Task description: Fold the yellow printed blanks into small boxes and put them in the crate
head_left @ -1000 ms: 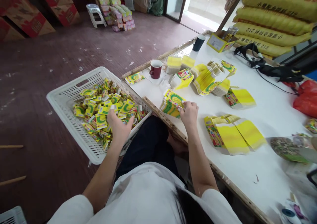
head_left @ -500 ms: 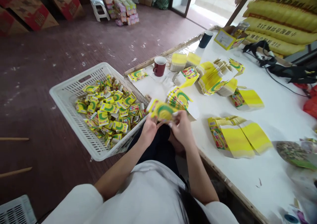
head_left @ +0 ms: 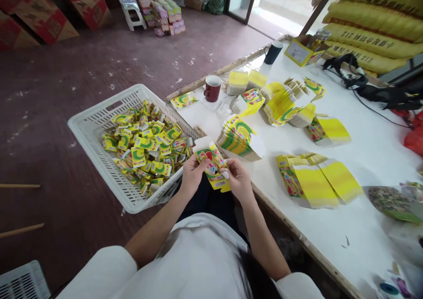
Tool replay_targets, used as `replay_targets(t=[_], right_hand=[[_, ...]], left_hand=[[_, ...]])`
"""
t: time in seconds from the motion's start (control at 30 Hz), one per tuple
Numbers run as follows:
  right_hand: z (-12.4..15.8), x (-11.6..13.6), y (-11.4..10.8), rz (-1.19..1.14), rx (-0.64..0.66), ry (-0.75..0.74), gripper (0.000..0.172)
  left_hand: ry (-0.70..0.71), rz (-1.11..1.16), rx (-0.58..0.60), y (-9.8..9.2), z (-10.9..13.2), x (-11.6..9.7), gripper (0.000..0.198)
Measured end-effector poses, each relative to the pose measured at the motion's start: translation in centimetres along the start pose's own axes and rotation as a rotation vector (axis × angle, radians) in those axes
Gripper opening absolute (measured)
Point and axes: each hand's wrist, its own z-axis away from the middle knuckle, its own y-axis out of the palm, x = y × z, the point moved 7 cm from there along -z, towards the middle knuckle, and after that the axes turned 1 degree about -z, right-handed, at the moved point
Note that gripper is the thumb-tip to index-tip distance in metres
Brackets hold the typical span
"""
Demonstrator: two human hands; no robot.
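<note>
Between my two hands is a small yellow, green and red printed carton point(head_left: 214, 167), its white flap sticking up at the top and a yellow flap at the bottom. My left hand point(head_left: 192, 175) pinches its left side, the thumb across the printed face. My right hand point(head_left: 238, 179) grips the right edge with thumb and fingers. Just beyond lies a fanned stack of flat cartons point(head_left: 239, 136) on the white table point(head_left: 274, 167). Left of my hands stands a white plastic basket point(head_left: 95, 158) heaped with small yellow cartons point(head_left: 145, 144).
A maroon mug point(head_left: 212, 89) and a dark mug point(head_left: 272, 53) stand along the table's far edge. More bundles of flat cartons point(head_left: 325, 182) lie to the right. Black straps with a cable point(head_left: 380, 94) rest at the back right. Yellow sacks point(head_left: 373, 30) are piled behind.
The carton has turned from its yellow-green face, lying sideways, to a red-printed face held more upright. My hands have moved slightly lower and now hold its two sides.
</note>
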Motion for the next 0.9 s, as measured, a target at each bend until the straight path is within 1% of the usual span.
replay_targets(t=[0.07,0.1,0.17,0.2,0.27,0.3,0.33,0.37,0.4,0.43,0.47,0.5,0.53,0.57,0.63,0.67,0.7,0.73,0.77,0.8,0.9], right_hand=[[0.0,0.7,-1.0,0.112,-0.027,-0.057,0.009],[0.1,1.2,-1.4,0.189,-0.041,-0.108,0.007],[0.3,2.7,-2.1,0.383,-0.063,-0.244,0.013],[0.5,3.4,-2.2,0.49,-0.058,-0.312,0.017],[0.9,4.4,-1.7,0.679,0.007,-0.43,0.024],[1.2,4.7,-1.2,0.741,0.05,-0.48,0.027],[1.5,4.8,-0.7,0.775,0.081,-0.522,0.028],[1.7,5.0,-0.4,0.777,0.072,-0.559,0.024],[1.8,5.1,-0.5,0.746,0.008,-0.576,0.021],[1.8,5.0,-1.0,0.682,-0.107,-0.563,0.026],[1.7,4.6,-1.8,0.584,-0.234,-0.513,0.04],[1.5,3.8,-2.5,0.449,-0.341,-0.428,0.055],[1.2,2.6,-3.1,0.28,-0.403,-0.313,0.067],[0.7,1.1,-3.2,0.089,-0.406,-0.175,0.073],[0.1,-1.4,-2.0,-0.3,-0.295,0.089,0.079],[0.0,-2.0,-1.1,-0.461,-0.236,0.182,0.082],[0.1,-2.2,-0.5,-0.582,-0.197,0.239,0.083],[0.1,-2.0,0.0,-0.663,-0.175,0.263,0.083],[0.2,-1.7,0.2,-0.71,-0.167,0.261,0.082],[0.2,-1.3,0.3,-0.729,-0.162,0.251,0.08],[0.1,-0.9,0.5,-0.684,-0.114,0.269,0.079]], left_hand=[[-0.021,0.008,0.028,-0.6,-0.3,-0.3,0.048],[-0.006,0.004,0.048,-1.1,-0.6,-0.7,0.051],[0.06,-0.018,0.117,-2.1,-1.4,-2.1,0.066],[0.093,-0.051,0.182,-2.3,-1.7,-2.8,0.076],[0.136,-0.22,0.324,-2.1,-1.8,-3.8,0.097],[0.131,-0.345,0.398,-1.7,-1.6,-3.9,0.103],[0.116,-0.468,0.458,-1.1,-1.2,-3.8,0.1],[0.096,-0.576,0.503,-0.4,-0.6,-3.5,0.091],[0.079,-0.658,0.535,0.3,0.0,-3.2,0.075],[0.081,-0.708,0.538,1.1,0.6,-2.9,0.061],[0.091,-0.74,0.539,1.8,1.2,-2.7,0.052],[0.112,-0.76,0.532,2.4,1.7,-2.5,0.048],[0.139,-0.774,0.523,3.0,2.2,-2.3,0.049],[0.163,-0.788,0.52,3.4,2.5,-2.1,0.053],[0.202,-0.811,0.514,3.8,2.8,-1.7,0.065],[0.22,-0.822,0.506,3.8,2.7,-1.6,0.074],[0.239,-0.834,0.495,3.8,2.5,-1.5,0.085],[0.262,-0.848,0.482,3.7,2.3,-1.4,0.094],[0.292,-0.863,0.467,3.5,2.2,-1.4,0.1],[0.332,-0.88,0.452,3.5,2.0,-1.5,0.099],[0.485,-0.932,0.444,3.6,2.2,-1.8,0.079]])
